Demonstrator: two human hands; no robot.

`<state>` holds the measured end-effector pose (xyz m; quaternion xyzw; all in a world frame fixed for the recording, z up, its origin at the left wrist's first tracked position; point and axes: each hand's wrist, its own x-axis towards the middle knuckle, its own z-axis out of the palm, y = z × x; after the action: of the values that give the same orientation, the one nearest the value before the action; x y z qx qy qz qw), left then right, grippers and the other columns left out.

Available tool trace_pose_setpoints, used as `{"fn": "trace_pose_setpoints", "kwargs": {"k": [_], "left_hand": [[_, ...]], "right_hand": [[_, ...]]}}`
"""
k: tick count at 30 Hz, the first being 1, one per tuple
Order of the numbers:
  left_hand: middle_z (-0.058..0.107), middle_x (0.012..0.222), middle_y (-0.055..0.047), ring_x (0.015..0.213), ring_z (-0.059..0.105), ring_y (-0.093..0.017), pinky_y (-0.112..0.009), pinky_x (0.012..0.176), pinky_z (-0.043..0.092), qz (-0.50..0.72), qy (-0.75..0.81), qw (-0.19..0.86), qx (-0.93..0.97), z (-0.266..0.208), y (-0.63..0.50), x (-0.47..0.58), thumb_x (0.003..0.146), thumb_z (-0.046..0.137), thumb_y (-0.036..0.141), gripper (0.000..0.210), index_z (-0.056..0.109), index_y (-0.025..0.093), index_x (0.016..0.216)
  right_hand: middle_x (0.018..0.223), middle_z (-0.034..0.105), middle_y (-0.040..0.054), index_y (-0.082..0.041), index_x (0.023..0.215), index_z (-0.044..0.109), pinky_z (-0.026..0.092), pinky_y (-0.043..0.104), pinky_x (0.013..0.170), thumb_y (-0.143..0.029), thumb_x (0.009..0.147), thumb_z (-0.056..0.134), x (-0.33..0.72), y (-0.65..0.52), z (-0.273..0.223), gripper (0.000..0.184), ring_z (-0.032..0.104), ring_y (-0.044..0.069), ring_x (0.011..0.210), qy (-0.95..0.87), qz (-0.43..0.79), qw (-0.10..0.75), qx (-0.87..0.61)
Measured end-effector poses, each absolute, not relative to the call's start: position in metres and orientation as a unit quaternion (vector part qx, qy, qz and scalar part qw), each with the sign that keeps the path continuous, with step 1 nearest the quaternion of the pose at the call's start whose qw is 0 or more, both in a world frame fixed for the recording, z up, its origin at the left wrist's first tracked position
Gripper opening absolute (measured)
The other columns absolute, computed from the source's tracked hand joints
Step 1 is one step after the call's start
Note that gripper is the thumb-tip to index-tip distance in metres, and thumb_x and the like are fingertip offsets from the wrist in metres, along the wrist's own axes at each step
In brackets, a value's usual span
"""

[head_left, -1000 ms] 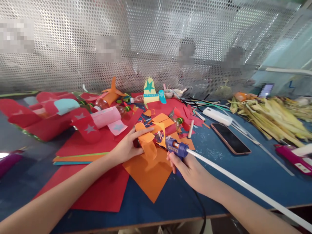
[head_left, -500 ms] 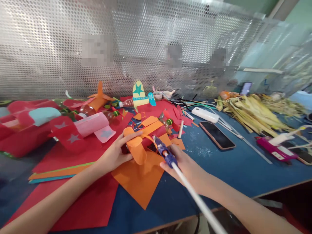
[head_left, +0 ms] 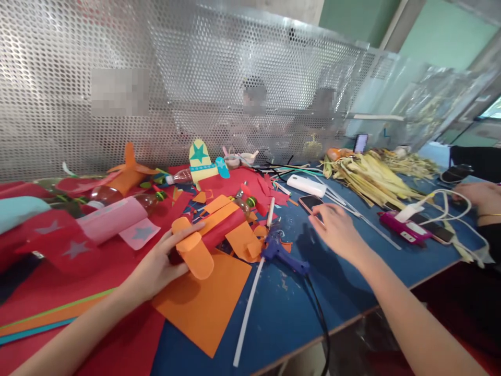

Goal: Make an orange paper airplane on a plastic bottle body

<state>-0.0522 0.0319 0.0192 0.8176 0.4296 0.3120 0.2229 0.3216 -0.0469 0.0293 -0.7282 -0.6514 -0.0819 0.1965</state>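
My left hand (head_left: 166,258) is closed round the tail end of a plastic bottle (head_left: 223,230) wrapped in red and orange paper. Rounded orange paper fins (head_left: 198,256) show at its fingers, and the bottle's green cap points away. My right hand (head_left: 336,230) is empty, fingers apart, over a phone (head_left: 312,203) lying on the table; whether it touches the phone I cannot tell. A blue hot glue gun (head_left: 284,257) lies between my hands, a long white glue stick (head_left: 248,313) in its back. Under the bottle lies an orange paper sheet (head_left: 207,308).
Other paper-covered bottles, such as a pink one (head_left: 117,219), crowd the left. Corn husks (head_left: 368,177) and a magenta power strip (head_left: 405,228) with white cables lie right. Another person's hand (head_left: 479,198) is at the right edge. A perforated metal screen (head_left: 211,78) stands behind.
My right hand has put the glue gun down on the table and moved right, to the phone. My left hand still holds the bottle. The view has shifted right.
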Motion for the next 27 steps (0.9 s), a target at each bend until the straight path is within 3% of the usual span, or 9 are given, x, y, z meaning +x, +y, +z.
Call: {"fn": "trace_pose_setpoints", "kwargs": {"k": [2, 10, 19, 27], "left_hand": [[0.057, 0.118, -0.002, 0.093, 0.06, -0.022, -0.029, 0.08, 0.051, 0.312, 0.427, 0.223, 0.819, 0.019, 0.032, -0.052, 0.081, 0.052, 0.032, 0.05, 0.049, 0.03, 0.131], [0.054, 0.121, -0.006, 0.092, 0.06, -0.021, -0.025, 0.075, 0.051, 0.232, 0.43, 0.23, 0.842, 0.024, 0.038, -0.057, 0.079, 0.052, 0.036, 0.058, 0.042, 0.024, 0.136], [0.053, 0.125, -0.008, 0.1, 0.058, -0.024, -0.026, 0.075, 0.051, 0.247, 0.423, 0.247, 0.836, 0.022, 0.039, -0.057, 0.08, 0.05, 0.035, 0.057, 0.042, 0.025, 0.135], [0.053, 0.125, -0.007, 0.101, 0.058, -0.024, -0.025, 0.074, 0.05, 0.255, 0.42, 0.263, 0.83, 0.021, 0.039, -0.058, 0.081, 0.051, 0.033, 0.055, 0.042, 0.026, 0.136]], "right_hand": [[0.101, 0.065, 0.0161, -0.019, 0.087, 0.05, 0.035, 0.059, 0.093, -0.023, 0.087, 0.036, 0.344, -0.04, 0.023, 0.014, 0.049, 0.036, 0.113, -0.635, -0.085, 0.201, -0.741], [0.103, 0.069, 0.0092, -0.025, 0.082, 0.039, 0.042, 0.049, 0.093, -0.021, 0.079, 0.033, 0.378, -0.031, 0.007, 0.007, 0.058, 0.029, 0.106, -0.641, -0.052, 0.229, -0.73], [0.098, 0.07, 0.0083, -0.026, 0.08, 0.037, 0.044, 0.05, 0.089, -0.028, 0.079, 0.034, 0.378, -0.041, 0.008, 0.004, 0.061, 0.03, 0.099, -0.629, -0.05, 0.251, -0.734], [0.095, 0.067, 0.0145, -0.022, 0.087, 0.046, 0.046, 0.046, 0.087, -0.026, 0.076, 0.039, 0.39, -0.033, 0.022, 0.014, 0.063, 0.029, 0.095, -0.569, -0.074, 0.272, -0.772]]}}
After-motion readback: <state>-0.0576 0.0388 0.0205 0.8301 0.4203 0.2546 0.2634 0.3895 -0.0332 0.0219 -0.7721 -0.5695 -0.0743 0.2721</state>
